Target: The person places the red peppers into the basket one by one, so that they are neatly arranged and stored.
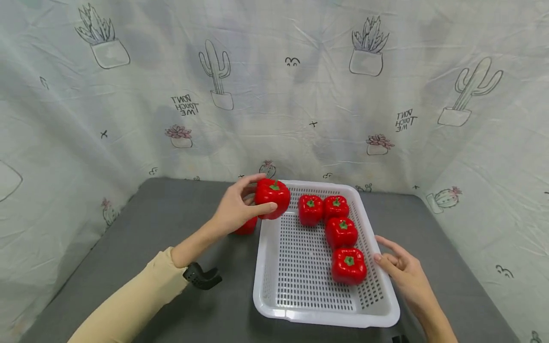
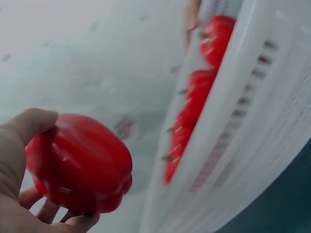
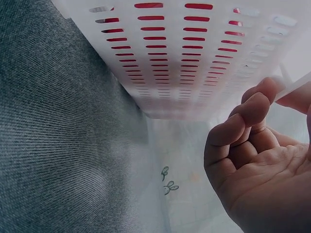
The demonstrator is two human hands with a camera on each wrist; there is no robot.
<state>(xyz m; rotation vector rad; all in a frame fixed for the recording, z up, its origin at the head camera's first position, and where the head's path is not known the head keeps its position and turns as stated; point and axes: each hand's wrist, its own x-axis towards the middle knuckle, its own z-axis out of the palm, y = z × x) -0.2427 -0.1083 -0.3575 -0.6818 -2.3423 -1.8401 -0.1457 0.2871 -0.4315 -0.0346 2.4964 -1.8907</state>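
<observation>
My left hand (image 1: 233, 207) grips a red bell pepper (image 1: 272, 197) with a green stem, up over the left rim of the white plastic basket (image 1: 268, 286). In the left wrist view the thumb lies on top of this pepper (image 2: 82, 162) and the fingers curl beneath it. Another bell pepper (image 1: 245, 227) sits on the table left of the basket, partly hidden by my left hand. Several red bell peppers (image 1: 341, 232) stand stem-up along the basket's right side. My right hand (image 1: 403, 269) pinches the basket's right rim, its curled fingers (image 3: 255, 108) outside the slotted wall.
The basket rests on a dark grey table (image 1: 180, 205). A pale curtain (image 1: 274, 95) printed with cactus drawings hangs behind the table and along its sides. A black strap (image 1: 201, 277) is on my left wrist, below the cream sleeve (image 1: 141, 295).
</observation>
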